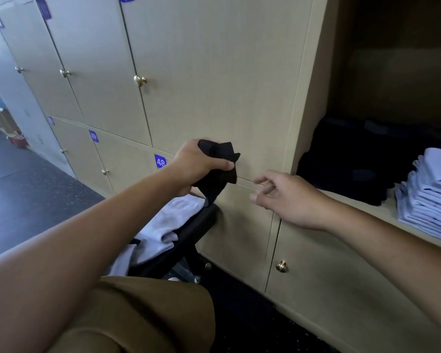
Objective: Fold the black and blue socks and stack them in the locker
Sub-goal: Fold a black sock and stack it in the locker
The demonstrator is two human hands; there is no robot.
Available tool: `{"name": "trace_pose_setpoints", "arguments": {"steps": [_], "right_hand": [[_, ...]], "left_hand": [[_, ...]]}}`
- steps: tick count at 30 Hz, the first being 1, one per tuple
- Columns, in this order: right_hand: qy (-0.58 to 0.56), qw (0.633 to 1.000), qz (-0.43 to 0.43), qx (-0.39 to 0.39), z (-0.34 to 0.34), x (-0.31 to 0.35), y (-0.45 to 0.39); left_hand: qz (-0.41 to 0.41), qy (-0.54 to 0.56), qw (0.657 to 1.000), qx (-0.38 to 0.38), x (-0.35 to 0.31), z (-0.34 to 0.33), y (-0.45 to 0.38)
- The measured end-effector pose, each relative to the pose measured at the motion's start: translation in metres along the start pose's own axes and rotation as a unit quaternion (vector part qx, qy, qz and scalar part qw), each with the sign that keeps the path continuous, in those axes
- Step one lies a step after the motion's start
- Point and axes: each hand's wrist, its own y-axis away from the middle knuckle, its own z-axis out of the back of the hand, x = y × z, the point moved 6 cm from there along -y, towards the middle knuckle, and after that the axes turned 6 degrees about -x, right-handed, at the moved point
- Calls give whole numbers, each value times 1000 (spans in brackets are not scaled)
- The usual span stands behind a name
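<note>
My left hand (197, 165) grips a crumpled black sock (218, 169) in front of the closed locker doors, its end hanging down over a black chair. My right hand (281, 196) hovers just to the right of it, fingers loosely spread and holding nothing. The open locker (323, 138) is at the right. On its shelf lies a dark pile of folded black socks (346, 164), and beside that a stack of folded light blue socks (428, 197). Loose light blue socks (163, 230) lie on the chair below my left arm.
The black chair (189, 240) stands against the lower lockers, near my knee in tan trousers (143, 317). Closed beige locker doors (214, 85) with brass knobs fill the wall. Dark floor stretches away at the left, toward baskets in the far corner.
</note>
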Motion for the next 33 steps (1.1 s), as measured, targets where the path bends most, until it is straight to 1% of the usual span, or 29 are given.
{"name": "trace_pose_setpoints", "arguments": {"steps": [2, 4, 5, 10, 13, 17, 20, 24, 26, 30, 33], "right_hand": [[-38, 999, -13, -13, 1, -2, -1], [-92, 995, -32, -14, 2, -3, 0], [-121, 992, -40, -9, 2, -3, 0], [-259, 963, -65, 27, 3, -1, 6], [-307, 947, -94, 26, 4, -4, 10], [-384, 915, -118, 27, 4, -7, 15], [-443, 887, -130, -4, 9, -10, 16], [-478, 865, -137, -65, 19, -17, 20], [-468, 868, -135, -95, 26, -22, 21], [-436, 879, -122, -151, 41, -26, 27], [-376, 896, -98, -214, 59, -27, 34]], "left_hand": [[50, 70, 995, 57, -3, -17, 14], [92, 142, 979, 118, -3, -34, 23], [108, 165, 971, 137, -3, -39, 25], [154, 238, 941, 184, 4, -53, 28], [170, 289, 920, 204, 5, -60, 33], [174, 313, 906, 225, 0, -65, 38], [168, 315, 906, 228, -4, -66, 37], [160, 296, 916, 216, -3, -62, 34], [156, 276, 926, 208, -2, -62, 33], [167, 257, 939, 156, 3, -58, 28], [186, 234, 944, 137, 9, -53, 26]]}}
